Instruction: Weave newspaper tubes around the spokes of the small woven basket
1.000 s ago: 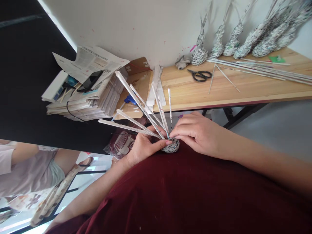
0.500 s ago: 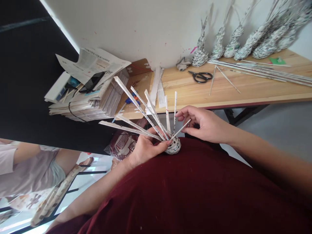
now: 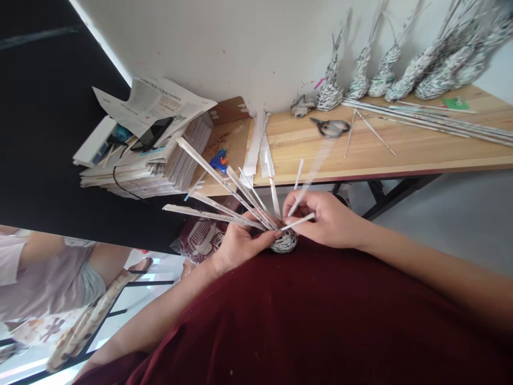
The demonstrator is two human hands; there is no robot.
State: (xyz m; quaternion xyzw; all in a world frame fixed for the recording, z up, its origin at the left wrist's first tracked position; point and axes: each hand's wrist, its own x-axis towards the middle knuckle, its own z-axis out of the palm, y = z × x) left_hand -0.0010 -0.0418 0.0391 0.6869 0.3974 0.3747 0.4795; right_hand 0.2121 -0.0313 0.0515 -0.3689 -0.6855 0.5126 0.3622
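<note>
A small woven paper base (image 3: 285, 243) rests against my dark red shirt, with several rolled newspaper tubes (image 3: 218, 176) fanning up and left from it. My left hand (image 3: 236, 246) is closed on the base, its thumb pressed against the rim. My right hand (image 3: 326, 219) is closed around a thin paper tube (image 3: 298, 220) beside the base, and another tube by its fingers is blurred by motion.
A wooden table (image 3: 360, 152) holds black scissors (image 3: 331, 126), long paper tubes (image 3: 425, 120) and several woven paper cones (image 3: 331, 88) against the wall. A newspaper stack (image 3: 152, 155) lies at the left. Another person (image 3: 44, 280) sits at the lower left.
My right hand lifted from the base, spread its fingers, then came back down and closed on a thin tube. The fan of tubes tilted slightly left. My left hand stayed on the base.
</note>
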